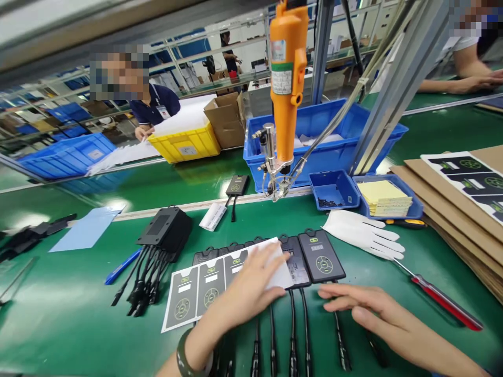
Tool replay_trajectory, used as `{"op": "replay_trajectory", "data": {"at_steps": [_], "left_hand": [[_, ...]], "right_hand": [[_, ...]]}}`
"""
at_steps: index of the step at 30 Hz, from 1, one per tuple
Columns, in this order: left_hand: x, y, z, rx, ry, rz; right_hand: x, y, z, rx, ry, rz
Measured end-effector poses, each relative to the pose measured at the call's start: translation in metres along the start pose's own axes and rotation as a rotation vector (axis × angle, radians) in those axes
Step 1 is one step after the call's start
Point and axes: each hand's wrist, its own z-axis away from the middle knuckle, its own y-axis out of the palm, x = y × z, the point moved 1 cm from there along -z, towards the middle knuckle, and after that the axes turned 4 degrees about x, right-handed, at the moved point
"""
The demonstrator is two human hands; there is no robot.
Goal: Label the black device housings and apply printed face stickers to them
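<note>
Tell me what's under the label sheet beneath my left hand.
Dark boxes lie partly under the label sheet; their top edges show along its far side. The parts it covers can't be seen.

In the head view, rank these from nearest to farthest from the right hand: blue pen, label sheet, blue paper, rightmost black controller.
1. Rightmost black controller, just beyond the right hand.
2. Label sheet, under the left hand.
3. Blue pen, on the left.
4. Blue paper, farther left.

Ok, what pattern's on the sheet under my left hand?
White sheet with dark grey panels and yellow-green markings; best in head view.
</note>
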Motion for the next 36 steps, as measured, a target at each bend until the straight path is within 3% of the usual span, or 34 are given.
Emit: {"op": "replay_trajectory", "data": {"at_steps": [2, 4, 10, 15, 19, 24, 29, 36], "left_hand": [[0.027, -0.008, 0.013, -0.025, -0.230, -0.075], [0.047, -0.011, 0.024, -0.001, -0.355, -0.071], [0.067, -0.009, 0.033, -0.064, -0.424, -0.043], [0.080, -0.007, 0.032, -0.100, -0.437, 0.002], [0.099, -0.006, 0.029, -0.154, -0.425, 0.107], [0.113, -0.006, 0.022, -0.300, -0.393, 0.312], [0.107, -0.015, 0.025, -0.431, -0.320, 0.643], [0.091, -0.036, 0.040, -0.450, -0.265, 0.868]], "right_hand": [[0.008, -0.001, -0.009, -0.094, 0.023, -0.068], [0.020, 0.004, -0.021, -0.121, 0.013, -0.073], [0.064, 0.034, -0.070, -0.046, -0.196, 0.179], [0.079, 0.059, -0.118, -0.039, -0.348, 0.394], [0.072, 0.071, -0.147, -0.131, -0.460, 0.570], [0.070, 0.080, -0.177, -0.219, -0.542, 0.620], [0.080, 0.084, -0.197, -0.374, -0.634, 0.629], [0.103, 0.082, -0.195, -0.551, -0.832, 0.662]]}}
